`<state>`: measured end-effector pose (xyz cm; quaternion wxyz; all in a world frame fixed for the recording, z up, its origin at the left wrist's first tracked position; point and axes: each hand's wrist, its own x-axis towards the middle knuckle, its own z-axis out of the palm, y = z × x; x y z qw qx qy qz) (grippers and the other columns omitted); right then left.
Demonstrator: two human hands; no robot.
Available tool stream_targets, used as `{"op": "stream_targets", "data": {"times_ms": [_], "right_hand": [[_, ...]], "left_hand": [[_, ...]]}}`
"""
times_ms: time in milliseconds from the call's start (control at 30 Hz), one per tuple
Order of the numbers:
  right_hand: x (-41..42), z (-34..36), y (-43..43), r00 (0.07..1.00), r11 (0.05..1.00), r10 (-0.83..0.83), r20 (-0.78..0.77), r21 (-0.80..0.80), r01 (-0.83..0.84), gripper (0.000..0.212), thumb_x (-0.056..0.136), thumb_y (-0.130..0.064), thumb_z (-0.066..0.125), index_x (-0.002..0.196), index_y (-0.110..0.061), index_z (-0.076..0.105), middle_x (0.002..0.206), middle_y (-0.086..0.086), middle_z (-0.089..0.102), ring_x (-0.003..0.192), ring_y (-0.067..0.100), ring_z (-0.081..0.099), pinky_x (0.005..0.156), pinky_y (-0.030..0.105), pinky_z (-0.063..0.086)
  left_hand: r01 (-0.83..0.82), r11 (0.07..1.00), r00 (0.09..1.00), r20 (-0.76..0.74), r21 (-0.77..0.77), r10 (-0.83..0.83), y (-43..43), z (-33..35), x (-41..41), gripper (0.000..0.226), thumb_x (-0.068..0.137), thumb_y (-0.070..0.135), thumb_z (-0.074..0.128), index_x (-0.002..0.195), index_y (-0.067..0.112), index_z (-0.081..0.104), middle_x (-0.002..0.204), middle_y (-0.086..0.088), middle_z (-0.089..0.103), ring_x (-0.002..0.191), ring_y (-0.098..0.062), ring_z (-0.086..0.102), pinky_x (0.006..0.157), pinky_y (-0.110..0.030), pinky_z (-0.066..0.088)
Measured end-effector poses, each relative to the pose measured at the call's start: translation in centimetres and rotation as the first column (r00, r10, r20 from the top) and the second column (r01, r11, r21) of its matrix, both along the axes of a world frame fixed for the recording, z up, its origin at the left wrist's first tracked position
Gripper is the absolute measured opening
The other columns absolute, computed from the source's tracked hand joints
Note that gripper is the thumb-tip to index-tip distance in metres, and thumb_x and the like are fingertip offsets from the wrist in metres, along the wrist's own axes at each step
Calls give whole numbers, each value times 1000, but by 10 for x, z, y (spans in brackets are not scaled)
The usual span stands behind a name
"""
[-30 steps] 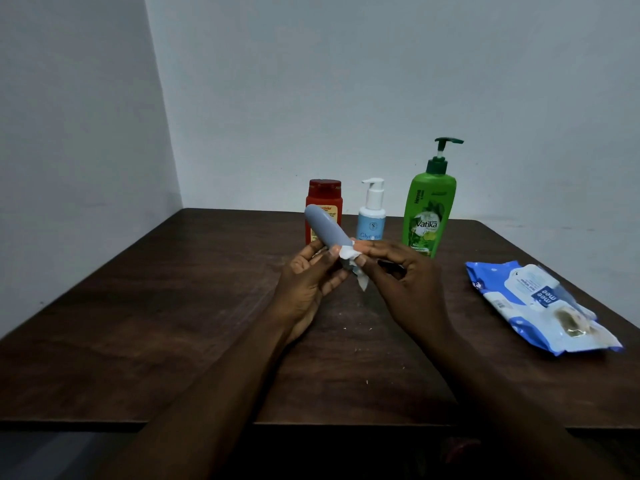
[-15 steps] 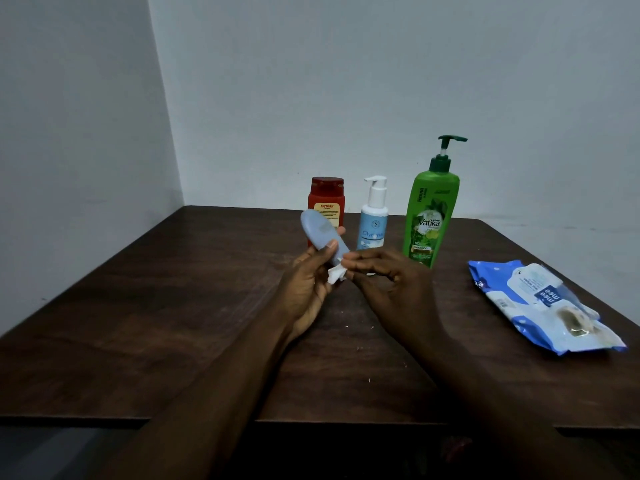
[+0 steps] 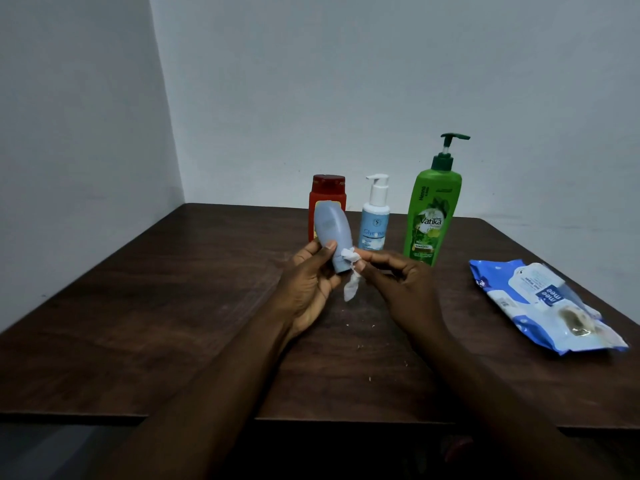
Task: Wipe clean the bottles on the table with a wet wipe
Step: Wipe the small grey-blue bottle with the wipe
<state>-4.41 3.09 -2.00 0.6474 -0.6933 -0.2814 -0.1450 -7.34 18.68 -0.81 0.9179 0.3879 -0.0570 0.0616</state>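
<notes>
Wipes pack (image 3: 543, 303) right of bottles (image 3: 375, 216)

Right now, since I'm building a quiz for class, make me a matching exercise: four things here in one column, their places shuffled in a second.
Things:
1. grey-blue bottle
2. wet wipe
3. green pump bottle
4. wipes pack

Places:
A. lying flat on the table, right side
B. held in the left hand
C. standing upright at the back
D. pinched by the right hand

Pairs: 1-B, 2-D, 3-C, 4-A
</notes>
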Motion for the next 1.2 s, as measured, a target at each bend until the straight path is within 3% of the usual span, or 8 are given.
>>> {"op": "stream_targets", "data": {"times_ms": [167,267,433,567,700,800,1000,1200], "right_hand": [[-3,-1,3,953,971,128,-275,228,-65,22,87,-6,72,107,-11,75,103,1,78,96,14,74,77,23,59],[-3,1,3,890,933,215,-401,353,-67,21,86,-2,70,106,-10,73,102,5,78,91,14,74,75,21,59],[-4,7,2,853,885,303,-426,457,-86,37,70,-9,74,107,-9,71,103,7,77,94,14,74,78,23,60],[-3,8,1,839,852,352,-414,514,-104,34,68,-9,73,102,-8,71,98,6,78,88,12,74,73,21,59],[0,9,0,823,824,390,-414,556,-110,35,72,-8,72,107,-3,71,102,10,76,91,14,73,78,23,60],[2,12,-2,819,787,415,-396,608,-105,32,75,-8,70,107,-2,71,106,12,76,96,17,73,85,27,60],[8,13,-5,835,753,418,-356,651,-99,34,76,-7,69,109,-3,70,107,10,76,100,19,72,89,27,58],[6,13,-6,837,763,416,-356,638,-108,32,71,-10,72,102,-6,71,106,9,76,103,19,72,83,25,59]], "left_hand": [[5,999,1000,-21,-47,-6,0,2,-2,39,100,4,49,137,-6,48,121,-23,69,114,-30,68,92,-39,59],[-2,996,1000,-28,-85,-1,0,3,-2,38,100,1,47,138,-7,47,112,-18,73,102,-24,73,83,-33,62],[47,992,998,-40,-117,-52,0,4,-3,40,100,2,49,139,-4,46,120,-22,70,107,-27,72,83,-33,61],[49,997,997,-55,-65,-52,-1,1,-1,46,96,4,55,140,-5,46,126,-25,66,111,-30,69,89,-39,60],[10,999,994,-106,-36,-14,1,1,-3,42,87,2,66,128,3,56,107,-15,75,95,-23,75,78,-32,63],[4,999,992,-125,53,3,2,0,-3,52,72,7,74,121,10,58,113,-14,72,95,-22,75,74,-30,62],[74,900,995,-86,429,-41,-3,-6,-3,44,64,10,79,107,17,71,103,0,77,93,-12,73,75,-26,59],[-31,840,1000,11,542,29,-1,-7,-4,56,62,10,83,115,18,66,114,3,74,108,-13,70,87,-31,58]]}}
